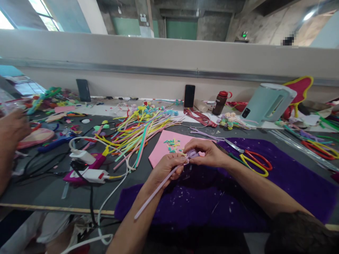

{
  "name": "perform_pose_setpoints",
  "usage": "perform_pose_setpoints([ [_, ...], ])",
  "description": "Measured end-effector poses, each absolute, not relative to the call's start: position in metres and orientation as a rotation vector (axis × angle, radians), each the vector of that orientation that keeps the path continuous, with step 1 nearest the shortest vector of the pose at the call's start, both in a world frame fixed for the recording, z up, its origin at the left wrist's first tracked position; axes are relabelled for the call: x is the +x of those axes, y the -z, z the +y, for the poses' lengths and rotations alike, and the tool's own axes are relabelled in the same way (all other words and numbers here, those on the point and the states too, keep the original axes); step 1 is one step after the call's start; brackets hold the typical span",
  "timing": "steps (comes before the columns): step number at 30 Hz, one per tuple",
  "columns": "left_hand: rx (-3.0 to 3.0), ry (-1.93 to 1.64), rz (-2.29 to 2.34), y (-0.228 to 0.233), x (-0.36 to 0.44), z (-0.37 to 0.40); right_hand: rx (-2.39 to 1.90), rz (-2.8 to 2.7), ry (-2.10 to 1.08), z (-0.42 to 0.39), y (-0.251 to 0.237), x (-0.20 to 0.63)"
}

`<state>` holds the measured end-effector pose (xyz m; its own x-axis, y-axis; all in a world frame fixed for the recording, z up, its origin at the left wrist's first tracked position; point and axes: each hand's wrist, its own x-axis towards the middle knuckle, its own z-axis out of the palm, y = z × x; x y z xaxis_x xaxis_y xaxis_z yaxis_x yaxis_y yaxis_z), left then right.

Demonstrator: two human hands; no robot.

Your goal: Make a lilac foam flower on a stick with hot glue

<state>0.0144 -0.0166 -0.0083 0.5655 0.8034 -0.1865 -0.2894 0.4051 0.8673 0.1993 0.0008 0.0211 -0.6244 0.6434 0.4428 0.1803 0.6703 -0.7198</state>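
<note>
Over purple tabletop cloth, before concrete wall, both hands' fingers pinched on lilac stem

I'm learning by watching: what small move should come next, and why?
Probably wrap the lilac stem around the bunched lilac piece: the left hand pinches the stem, whose long tail sticks out straight, while the right hand holds the bunched piece right beside it.

Dark grey tabletop | purple cloth at front | pink sheet | multicoloured pipe-cleaner bundle left of sheet | magenta power strip
</note>
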Motion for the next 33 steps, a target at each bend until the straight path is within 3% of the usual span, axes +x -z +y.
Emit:
perform_pose_setpoints([
  [10, 0.943, -0.792, 0.707, 0.009, 0.015, -0.018, -0.666, -2.090, -0.999, -0.001, -0.022, 0.200],
  [17, 0.690, -1.111, 0.778, 0.003, 0.018, -0.019, -0.832, -1.469, -1.284, 0.004, -0.007, 0.190],
  [25, 0.758, -1.185, 0.703, 0.014, 0.020, -0.014, -0.832, -1.421, -1.612, -0.014, 0.000, 0.156],
  [33, 0.804, -1.251, 0.797, 0.005, 0.021, -0.018, -0.947, -1.420, -1.420, -0.006, 0.005, 0.160],
])
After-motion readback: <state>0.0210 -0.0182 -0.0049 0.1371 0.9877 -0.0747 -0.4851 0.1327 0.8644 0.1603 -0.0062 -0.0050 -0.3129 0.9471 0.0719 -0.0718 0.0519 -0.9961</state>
